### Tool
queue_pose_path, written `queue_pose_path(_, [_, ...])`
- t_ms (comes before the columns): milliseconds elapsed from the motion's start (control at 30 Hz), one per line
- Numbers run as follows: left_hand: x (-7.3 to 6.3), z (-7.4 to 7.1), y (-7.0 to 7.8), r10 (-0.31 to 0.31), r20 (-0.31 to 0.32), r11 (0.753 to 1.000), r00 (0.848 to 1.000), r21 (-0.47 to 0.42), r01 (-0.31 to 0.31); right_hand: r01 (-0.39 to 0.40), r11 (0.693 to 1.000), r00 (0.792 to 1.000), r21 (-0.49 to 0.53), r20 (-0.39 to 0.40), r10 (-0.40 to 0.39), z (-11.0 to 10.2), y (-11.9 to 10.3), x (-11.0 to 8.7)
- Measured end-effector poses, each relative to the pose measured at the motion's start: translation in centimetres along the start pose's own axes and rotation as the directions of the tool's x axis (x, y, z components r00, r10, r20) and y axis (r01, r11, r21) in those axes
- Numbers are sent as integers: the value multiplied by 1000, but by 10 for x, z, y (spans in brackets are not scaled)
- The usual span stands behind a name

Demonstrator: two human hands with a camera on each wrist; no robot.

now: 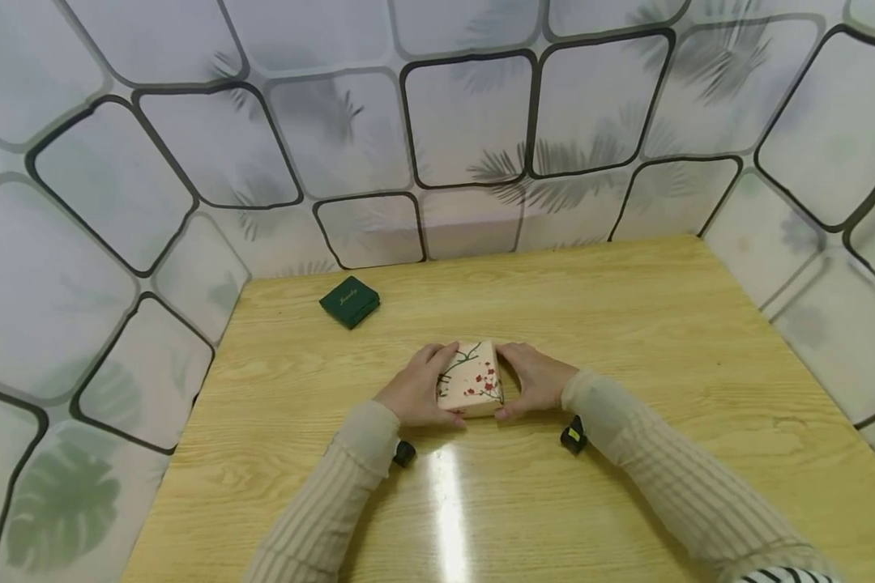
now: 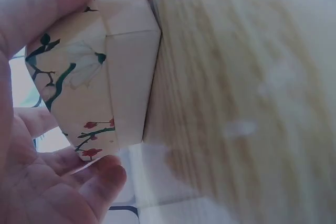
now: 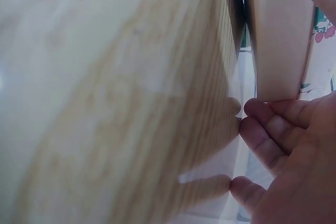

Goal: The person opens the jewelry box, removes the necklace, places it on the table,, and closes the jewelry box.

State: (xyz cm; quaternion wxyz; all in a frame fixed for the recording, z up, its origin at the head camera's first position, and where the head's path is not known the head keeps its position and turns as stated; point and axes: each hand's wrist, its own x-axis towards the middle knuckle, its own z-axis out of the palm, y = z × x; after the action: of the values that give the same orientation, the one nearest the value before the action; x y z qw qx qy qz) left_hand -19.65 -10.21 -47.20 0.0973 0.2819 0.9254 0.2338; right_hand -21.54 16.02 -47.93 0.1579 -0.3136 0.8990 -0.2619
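While two hands hold it from both sides, one flowered box (image 1: 471, 376) is at the middle part of the table (image 1: 627, 324), well apart from the far, left and right edges. The left hand (image 1: 419, 389) pinches the box, with the thumb at its near left corner and the fingers toward its far side. The right hand (image 1: 539, 379) pinches it too, with the thumb at the near right corner and the fingers around the far right corner; between this palm and the box there is a small gap. In the right wrist view, some fingertips of the right hand meet the glossy wood. If the whole bottom of the box rests on the table, I cannot tell.

There is also one green case (image 1: 350, 302), lying turned near the far left corner of the table, with some room to the far edge and to the left edge. Two black devices are counted, one (image 1: 404, 454) beside the left wrist and one (image 1: 574, 436) beside the right wrist.

From the right hand to the right edge the wood stretches wide, and beyond the box there is room up to the far edge. A patterned wall (image 1: 474, 121) stands behind this edge.
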Motion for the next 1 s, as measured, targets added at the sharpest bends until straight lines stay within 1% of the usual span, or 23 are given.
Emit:
queue_pose_path(133, [0, 1, -3, 12, -11, 999, 1000, -33, -12, 6, 1000, 1000, 8, 0, -6, 0, -1, 2])
queue_pose_path(467, [-1, 2, -3, -1, -31, 996, 1000, -94, -2, 20, 999, 1000, 39, -1, -20, 1, 2, 1])
queue_pose_path(667, [0, 2, -2, -5, -42, 994, 999, -109, 0, 35, 999, 999, 42, -14, -34, 1, 3, 0])
queue_pose_path(833, [0, 3, -2, 6, -62, 994, 998, -108, -12, 9, 999, 1000, 40, -11, -8, 2, 3, 1])
queue_pose_path(1000, [-1, 3, -1, 20, -89, 994, 996, -109, -29, 9, 999, 1000, 42, -8, -9, 3, 3, 3])
